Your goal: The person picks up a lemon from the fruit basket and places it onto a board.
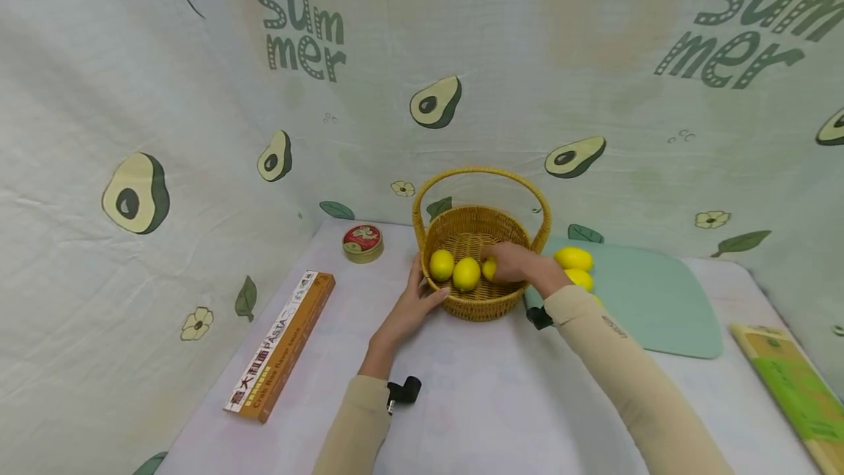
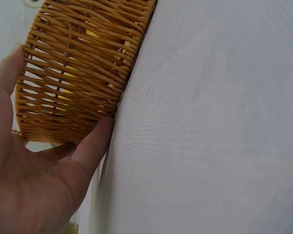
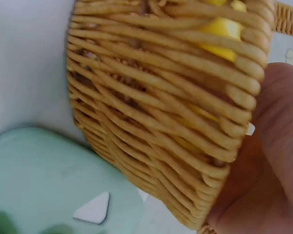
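Note:
A wicker basket (image 1: 480, 309) with a tall handle stands on the table. Inside it lie two yellow lemons (image 1: 441, 264) (image 1: 466, 274) side by side. My left hand (image 1: 407, 311) grips the basket's left side; in the left wrist view the hand (image 2: 44, 180) has its thumb and fingers spread around the woven wall (image 2: 83, 63). Reaching over the right rim, my right hand (image 1: 517, 264) holds another lemon (image 1: 489, 269) low in the basket. The right wrist view has the wicker wall (image 3: 151, 97) covering the fingertips, with part of the hand (image 3: 278, 156) behind it.
Several lemons (image 1: 574, 259) lie on a pale green board (image 1: 659, 299) right of the basket. A round red-topped tin (image 1: 363, 242) and a long pasta box (image 1: 282, 347) are on the left. At the far right lies a green-and-yellow package (image 1: 791, 387). Printed cloth hangs behind.

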Demonstrator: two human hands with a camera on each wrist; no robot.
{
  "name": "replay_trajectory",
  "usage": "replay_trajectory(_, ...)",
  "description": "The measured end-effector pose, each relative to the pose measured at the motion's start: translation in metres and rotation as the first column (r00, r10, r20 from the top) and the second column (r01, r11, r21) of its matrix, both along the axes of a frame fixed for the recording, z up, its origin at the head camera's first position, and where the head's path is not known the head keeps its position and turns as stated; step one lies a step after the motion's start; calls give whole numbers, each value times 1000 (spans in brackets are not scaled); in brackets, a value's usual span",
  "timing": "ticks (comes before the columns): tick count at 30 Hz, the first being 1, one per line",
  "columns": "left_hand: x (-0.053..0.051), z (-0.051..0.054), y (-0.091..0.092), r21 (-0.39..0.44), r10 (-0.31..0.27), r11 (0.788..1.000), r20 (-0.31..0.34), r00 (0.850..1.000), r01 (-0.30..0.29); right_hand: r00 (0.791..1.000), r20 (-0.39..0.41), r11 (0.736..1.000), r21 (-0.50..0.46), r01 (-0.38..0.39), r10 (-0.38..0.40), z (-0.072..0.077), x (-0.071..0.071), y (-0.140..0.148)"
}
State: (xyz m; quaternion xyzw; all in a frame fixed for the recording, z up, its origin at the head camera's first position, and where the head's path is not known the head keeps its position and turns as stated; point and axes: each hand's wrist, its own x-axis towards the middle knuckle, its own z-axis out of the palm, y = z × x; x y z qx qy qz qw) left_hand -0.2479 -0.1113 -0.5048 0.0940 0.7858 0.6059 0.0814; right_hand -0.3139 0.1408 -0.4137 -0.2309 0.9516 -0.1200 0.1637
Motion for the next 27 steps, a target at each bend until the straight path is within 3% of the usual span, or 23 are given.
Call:
replay_trajectory(8, -1, 2, 1, 20, -17, 1000, 17, 1000, 16, 996, -57, 997, -44, -68, 65, 2, 11, 6)
replay_trajectory(17, 13, 36, 0, -15, -58, 998, 79, 995, 59, 985, -156, 985, -146, -90, 67, 13, 25, 27)
replay_trajectory(27, 12, 33, 0, 3, -65, 998, 80, 995, 65, 983, -175, 978, -188, -91, 58, 38, 49, 51)
